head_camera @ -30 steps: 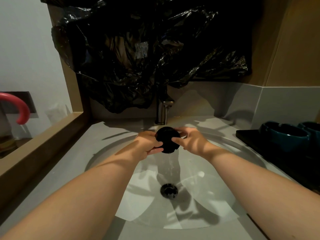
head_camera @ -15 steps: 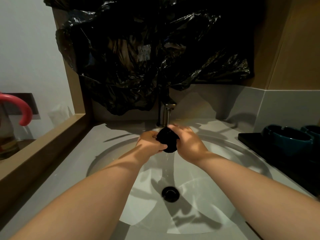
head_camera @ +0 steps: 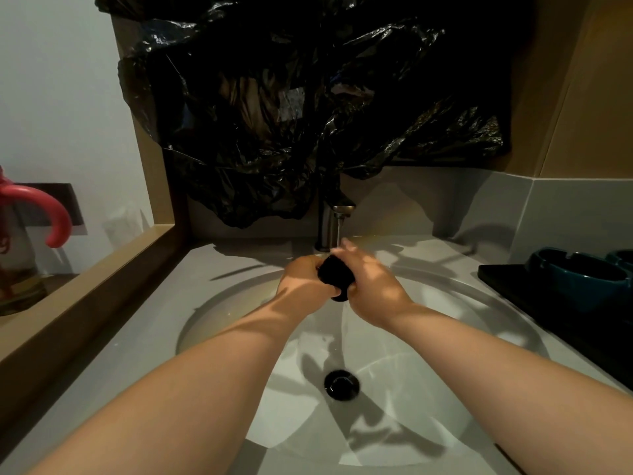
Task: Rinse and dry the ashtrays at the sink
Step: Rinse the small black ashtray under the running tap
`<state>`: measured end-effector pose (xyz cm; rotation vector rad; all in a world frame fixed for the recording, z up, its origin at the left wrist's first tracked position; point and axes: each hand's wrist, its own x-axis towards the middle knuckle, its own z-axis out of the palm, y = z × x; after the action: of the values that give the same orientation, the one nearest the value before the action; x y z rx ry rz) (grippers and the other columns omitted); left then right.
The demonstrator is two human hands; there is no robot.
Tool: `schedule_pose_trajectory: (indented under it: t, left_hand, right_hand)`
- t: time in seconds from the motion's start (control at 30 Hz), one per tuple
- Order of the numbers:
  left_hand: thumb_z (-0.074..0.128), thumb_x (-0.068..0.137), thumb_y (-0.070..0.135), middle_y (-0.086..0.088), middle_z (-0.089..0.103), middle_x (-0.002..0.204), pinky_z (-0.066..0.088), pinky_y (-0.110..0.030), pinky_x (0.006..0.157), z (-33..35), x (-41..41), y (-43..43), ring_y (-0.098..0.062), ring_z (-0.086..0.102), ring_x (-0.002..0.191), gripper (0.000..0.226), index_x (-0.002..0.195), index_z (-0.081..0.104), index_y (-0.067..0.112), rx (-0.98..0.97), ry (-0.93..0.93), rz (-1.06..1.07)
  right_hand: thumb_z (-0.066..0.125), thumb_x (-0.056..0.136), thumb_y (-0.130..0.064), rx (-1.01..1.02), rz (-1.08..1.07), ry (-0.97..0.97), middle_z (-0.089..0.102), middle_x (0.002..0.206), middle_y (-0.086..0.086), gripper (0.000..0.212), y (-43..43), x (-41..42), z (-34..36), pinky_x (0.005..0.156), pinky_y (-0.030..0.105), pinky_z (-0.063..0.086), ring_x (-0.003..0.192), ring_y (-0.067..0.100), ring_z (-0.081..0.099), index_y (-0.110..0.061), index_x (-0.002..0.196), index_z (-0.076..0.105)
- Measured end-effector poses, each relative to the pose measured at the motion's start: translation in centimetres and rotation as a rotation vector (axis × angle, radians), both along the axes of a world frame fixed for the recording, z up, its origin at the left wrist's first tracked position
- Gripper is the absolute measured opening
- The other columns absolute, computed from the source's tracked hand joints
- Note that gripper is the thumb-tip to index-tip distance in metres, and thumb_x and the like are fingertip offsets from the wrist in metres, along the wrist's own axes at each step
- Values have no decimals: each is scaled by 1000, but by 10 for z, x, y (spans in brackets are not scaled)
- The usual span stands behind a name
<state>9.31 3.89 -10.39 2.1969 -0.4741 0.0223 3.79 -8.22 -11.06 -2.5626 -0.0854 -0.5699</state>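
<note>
A crumpled black bag (head_camera: 308, 108) hangs over the wall behind the sink (head_camera: 445, 389). The sink's pale bowl holds a thin run of water that falls to the drain (head_camera: 342, 384) at its bottom. Right of the sink a dark tray (head_camera: 507, 282) carries two teal ashtrays (head_camera: 579, 279), the second cut off at the frame edge; what lies inside them cannot be seen. Over the back of the sink, just under the faucet (head_camera: 334, 224), both hands hold one black ashtray (head_camera: 334, 274) in the stream. The left hand (head_camera: 301, 279) grips its left side with curled fingers, and the right hand (head_camera: 373, 286) wraps its right side. A second ago the ashtray's round face showed between the fingertips; now the right hand has slid across it, its blurred fingers reaching the spout, so only a dark wedge shows.
</note>
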Motion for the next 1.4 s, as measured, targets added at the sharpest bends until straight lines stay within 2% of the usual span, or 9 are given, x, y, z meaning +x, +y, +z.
schedule_pose_trajectory:
  t: [0.13,0.27,0.47,0.63,0.77,1.03,1.17,1.3,1.4]
  left_hand:
    - [76,79,13,2,59,98,38,-19,74,-2,1,-2,-13,53,90,49,125,59,15,-17,23,-5]
    - [76,75,4,2,59,91,51,-26,78,-4,1,1,-17,59,89,47,119,60,11,-132,128,-14]
    - [72,75,-9,-12,61,119,58,-39,86,-6,4,0,-27,61,106,47,115,55,11,-308,321,-62]
    - [75,76,5,2,57,109,53,-36,91,-3,-4,-5,-22,58,106,54,123,53,17,-110,176,-113]
    - [70,83,13,-3,68,101,56,-35,86,-2,-4,1,-20,64,98,22,104,64,15,-198,203,-81]
    - [69,84,10,-10,71,104,60,-40,81,-4,5,6,-24,69,95,33,117,67,13,-485,344,-83]
    - [66,86,5,-16,67,112,59,-37,78,-3,11,5,-30,66,101,36,122,60,7,-586,388,-1]
    - [68,85,8,-9,67,106,58,-34,79,-5,9,6,-24,65,96,34,118,60,11,-453,316,7]
    - [68,83,12,1,66,97,57,-32,79,-6,8,5,-14,63,87,31,111,60,22,-338,205,-32]
  right_hand:
    - [52,89,-1,-50,14,17,22,156,-1,62,-1,2,-3,117,27,15,144,16,16,-23,144,36]
    - [46,91,2,240,0,40,36,148,6,57,-6,5,-3,113,28,26,138,22,32,-16,144,35]
    - [39,96,3,496,-93,34,57,106,6,31,-10,1,4,71,4,44,91,14,58,-5,122,53]
    - [52,91,-14,221,-230,141,65,106,14,15,-10,0,12,81,32,50,92,26,60,-6,102,59]
    - [54,88,-13,-1,-153,183,63,90,12,18,7,-14,34,81,39,48,90,30,61,-18,71,52]
    - [47,94,-24,337,-109,-25,71,101,6,27,7,6,23,88,39,50,97,24,64,-19,105,71]
    - [43,96,-13,278,-162,-9,68,103,11,27,-3,15,14,90,38,50,98,27,62,-7,112,64]
    - [43,94,-9,245,-216,70,64,82,6,21,-5,18,10,64,25,47,84,27,60,-10,82,59]
    - [54,86,-18,-127,-196,94,62,80,4,8,0,7,23,66,27,43,77,23,57,-11,85,56]
